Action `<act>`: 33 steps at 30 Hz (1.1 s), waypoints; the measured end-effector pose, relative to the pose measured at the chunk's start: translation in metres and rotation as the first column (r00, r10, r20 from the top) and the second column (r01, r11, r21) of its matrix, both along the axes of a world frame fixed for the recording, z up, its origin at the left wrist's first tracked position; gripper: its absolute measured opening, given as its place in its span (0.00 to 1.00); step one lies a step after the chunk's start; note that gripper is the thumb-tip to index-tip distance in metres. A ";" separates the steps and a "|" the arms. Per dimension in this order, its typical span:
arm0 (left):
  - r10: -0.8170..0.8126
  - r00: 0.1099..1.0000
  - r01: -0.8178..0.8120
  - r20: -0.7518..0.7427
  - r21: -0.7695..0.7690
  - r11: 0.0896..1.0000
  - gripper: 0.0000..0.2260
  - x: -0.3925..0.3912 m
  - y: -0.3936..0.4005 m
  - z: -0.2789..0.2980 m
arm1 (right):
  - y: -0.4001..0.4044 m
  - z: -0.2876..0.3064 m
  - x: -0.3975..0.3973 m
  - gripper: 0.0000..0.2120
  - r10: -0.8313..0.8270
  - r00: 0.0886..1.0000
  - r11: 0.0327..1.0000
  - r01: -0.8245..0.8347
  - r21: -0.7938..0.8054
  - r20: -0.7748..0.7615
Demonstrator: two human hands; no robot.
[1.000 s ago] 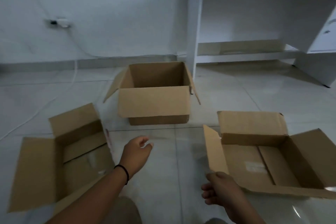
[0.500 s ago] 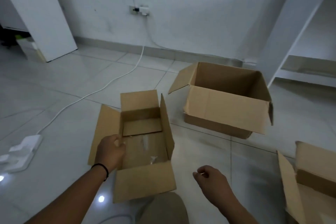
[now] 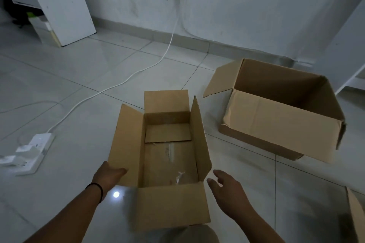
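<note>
A small open cardboard box [image 3: 167, 162] lies on the tiled floor right in front of me, all its flaps spread out and its inside bare apart from bits of clear tape. My left hand [image 3: 107, 173] is against the outside of the box's left flap, fingers straight. My right hand [image 3: 227, 185] hovers just off the box's near right corner with its fingers spread, holding nothing.
A larger open cardboard box [image 3: 280, 116] stands to the right, a third box's corner [image 3: 355, 215] shows at the lower right edge. A white power strip [image 3: 31, 154] and its cable [image 3: 126, 81] run across the floor on the left. White furniture [image 3: 59, 4] stands at the back left.
My view has swung left and the small box now sits centred before me. My left hand went from the box's left rim to outside the left flap, and my right hand opened and came close.
</note>
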State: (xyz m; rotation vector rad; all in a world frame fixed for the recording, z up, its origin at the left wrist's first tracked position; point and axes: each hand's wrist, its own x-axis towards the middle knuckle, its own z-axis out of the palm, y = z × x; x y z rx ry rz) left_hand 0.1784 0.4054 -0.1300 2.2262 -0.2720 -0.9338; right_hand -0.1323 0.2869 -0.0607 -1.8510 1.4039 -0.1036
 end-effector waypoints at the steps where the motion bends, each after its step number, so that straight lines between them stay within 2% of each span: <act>1: 0.010 1.000 -0.009 0.017 -0.014 1.000 0.33 0.001 -0.002 -0.003 | -0.004 -0.001 0.004 0.24 -0.003 1.000 1.000 0.003 -0.005 0.006; 4: 0.036 0.994 -0.035 0.105 -0.010 0.999 0.18 -0.002 -0.006 0.000 | -0.017 -0.004 0.014 0.23 -0.012 0.997 1.000 0.011 0.012 0.072; 7: 0.037 0.994 -0.039 0.104 0.012 0.999 0.16 0.001 -0.009 -0.001 | -0.027 -0.004 0.024 0.19 0.036 0.991 0.998 -0.043 0.048 0.132; 11: 0.033 0.999 -0.033 0.007 0.015 0.999 0.18 -0.004 -0.016 0.005 | -0.036 -0.003 0.032 0.23 0.074 0.989 0.995 -0.082 0.056 0.131; 15: 0.114 0.981 -0.123 -0.158 -0.053 0.991 0.13 -0.020 -0.017 0.005 | -0.036 -0.004 0.027 0.28 0.057 0.994 0.995 -0.050 -0.081 0.089; 18: 0.153 0.948 -0.192 -0.280 -0.116 0.974 0.11 -0.040 -0.018 0.003 | -0.026 -0.012 0.010 0.27 -0.072 0.994 0.987 0.082 -0.139 0.079; 23: 0.200 0.873 -0.304 -0.445 -0.174 0.937 0.11 -0.088 -0.021 0.004 | 0.007 -0.035 -0.024 0.21 -0.269 0.962 0.960 0.264 -0.095 -0.044; 25: 0.199 0.831 -0.338 -0.520 -0.187 0.922 0.09 -0.109 -0.026 0.008 | 0.020 -0.038 -0.027 0.19 -0.208 0.978 0.975 0.206 -0.080 -0.016; 29: 0.190 0.708 -0.399 -0.680 -0.163 0.902 0.10 -0.146 -0.036 0.022 | 0.038 -0.034 -0.018 0.16 0.031 0.996 1.000 -0.030 -0.008 0.082; 31: 0.151 0.698 -0.343 -0.700 -0.141 0.929 0.09 -0.161 -0.039 0.025 | 0.039 -0.035 -0.011 0.14 0.038 0.991 0.998 -0.044 0.043 0.132; 33: 0.112 0.703 -0.269 -0.702 -0.117 0.956 0.08 -0.173 -0.042 0.027 | 0.037 -0.039 -0.005 0.14 -0.055 0.991 0.986 0.034 0.162 0.124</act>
